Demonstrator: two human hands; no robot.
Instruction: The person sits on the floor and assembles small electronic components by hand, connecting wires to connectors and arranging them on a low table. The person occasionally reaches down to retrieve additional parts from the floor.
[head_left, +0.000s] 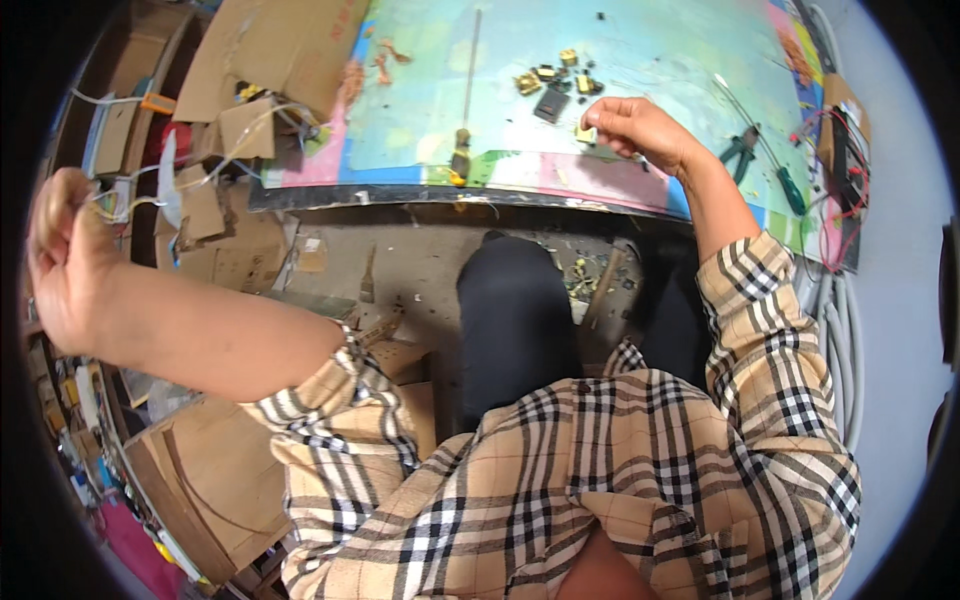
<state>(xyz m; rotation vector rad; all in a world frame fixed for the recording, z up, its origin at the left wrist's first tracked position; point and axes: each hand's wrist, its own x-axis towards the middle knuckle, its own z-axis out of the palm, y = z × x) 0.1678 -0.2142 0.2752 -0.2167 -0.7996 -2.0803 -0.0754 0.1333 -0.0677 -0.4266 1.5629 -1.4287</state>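
Note:
My right hand (645,132) is over the table, its thumb and forefinger pinched on a small yellow electronic part (586,134). Just beyond it lie a flat black block (553,103) and several small yellow-and-black components (568,75) that look like little transformers. At the far left, my left hand (72,262) is raised beside the shelves with its fingers curled closed. A thin pale cable (225,160) loops from the table's left side to these fingers, which seem to grip its end; the exact hold is partly hidden.
On the table (420,100) lie a long screwdriver (460,155), pliers (741,153), a green-handled screwdriver (790,190) and copper wire scraps (385,60). A meter with red leads (852,170) sits at the right edge. Cardboard (270,50) stands left; debris covers the floor (400,260).

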